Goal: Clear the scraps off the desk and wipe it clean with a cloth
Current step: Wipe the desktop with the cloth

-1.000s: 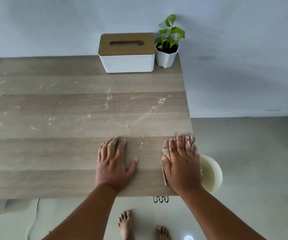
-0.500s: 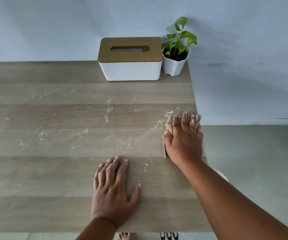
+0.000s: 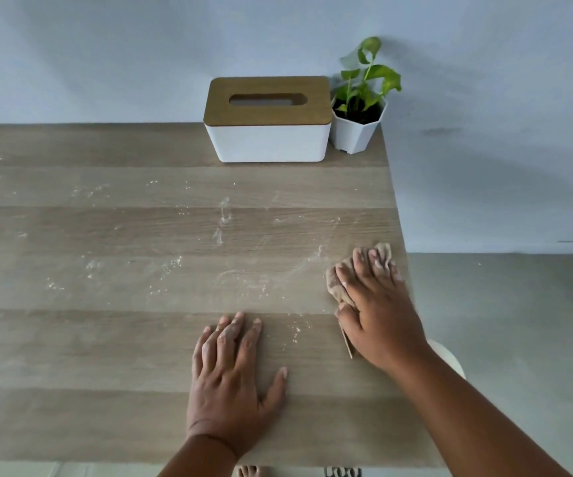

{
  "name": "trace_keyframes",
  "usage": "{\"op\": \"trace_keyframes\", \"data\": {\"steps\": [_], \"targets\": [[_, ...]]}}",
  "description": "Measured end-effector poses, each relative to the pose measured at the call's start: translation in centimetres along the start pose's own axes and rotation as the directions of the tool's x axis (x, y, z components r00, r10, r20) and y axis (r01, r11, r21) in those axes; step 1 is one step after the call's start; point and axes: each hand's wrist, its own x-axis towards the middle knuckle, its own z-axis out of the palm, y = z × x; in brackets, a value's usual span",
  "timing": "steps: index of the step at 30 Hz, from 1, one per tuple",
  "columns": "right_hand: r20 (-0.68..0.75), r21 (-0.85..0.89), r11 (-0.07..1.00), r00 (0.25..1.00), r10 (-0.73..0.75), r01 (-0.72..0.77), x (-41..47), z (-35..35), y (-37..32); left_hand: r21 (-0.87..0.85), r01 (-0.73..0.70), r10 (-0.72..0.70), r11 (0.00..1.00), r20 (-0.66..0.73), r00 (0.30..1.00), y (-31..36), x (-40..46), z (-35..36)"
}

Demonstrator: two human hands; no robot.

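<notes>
Two hands on a dusty wood-grain desk (image 3: 71,356), one pressing a cloth near its right edge.

White powdery scraps (image 3: 171,266) streak the left and middle boards. The left hand (image 3: 233,383) lies flat, fingers straight, near the front edge. The right hand (image 3: 378,311) presses a crumpled beige cloth (image 3: 335,282) with extended fingers, just inside the right edge. A white tissue box with wooden lid (image 3: 267,122) and a white potted green plant (image 3: 359,127) stand at the back edge.
</notes>
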Motion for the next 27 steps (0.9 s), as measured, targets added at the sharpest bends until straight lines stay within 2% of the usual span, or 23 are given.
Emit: {"op": "trace_keyframes", "data": {"steps": [2,4,6,9,12,14,17,19,21,24,27], "targets": [[-0.014,0.024,0.998,0.998,0.061,-0.061,-0.6,-0.1,0.8,-0.009,0.000,-0.001,1.000,-0.012,1.000,-0.1,-0.1,0.1],[-0.036,0.056,0.982,0.983,0.182,-0.180,0.8,-0.4,1.3,-0.028,-0.007,0.006,1.000,-0.035,0.999,-0.2,0.0,0.4],[-0.063,0.062,0.961,0.960,0.274,-0.270,4.1,-0.9,1.7,-0.028,-0.014,0.012,1.000,-0.047,0.999,-0.3,0.1,0.7],[-0.088,0.030,0.945,0.941,0.326,-0.324,9.8,-1.6,1.4,-0.015,-0.014,0.013,1.000,-0.027,1.000,-0.2,0.1,0.8],[-0.090,0.019,0.948,0.943,0.319,-0.319,13.3,-1.4,-0.4,0.005,-0.012,0.012,1.000,-0.008,1.000,-0.3,0.1,0.6],[-0.072,0.050,0.965,0.963,0.260,-0.257,13.4,-1.2,-1.7,0.011,-0.012,0.012,1.000,-0.002,1.000,-0.3,0.0,0.6],[-0.034,0.080,0.995,0.997,0.063,-0.060,9.9,-1.3,-2.1,0.009,-0.004,0.004,1.000,0.002,1.000,-0.2,0.0,0.3],[-0.006,0.069,0.995,0.997,-0.076,0.076,6.5,-1.2,-1.0,0.006,0.005,-0.005,1.000,0.003,1.000,-0.2,0.0,0.2],[0.022,0.068,0.987,0.989,-0.146,0.145,3.9,-1.2,1.1,0.004,0.009,-0.009,1.000,0.005,1.000,-0.1,0.0,0.2],[-0.011,0.069,0.995,0.997,-0.072,0.073,3.6,-1.7,3.6,-0.008,0.009,-0.009,1.000,0.002,1.000,-0.1,0.0,0.4],[-0.082,0.055,0.990,0.988,0.134,-0.129,6.9,-1.7,2.7,-0.014,0.007,-0.007,1.000,-0.002,1.000,0.0,0.2,0.3]]}}
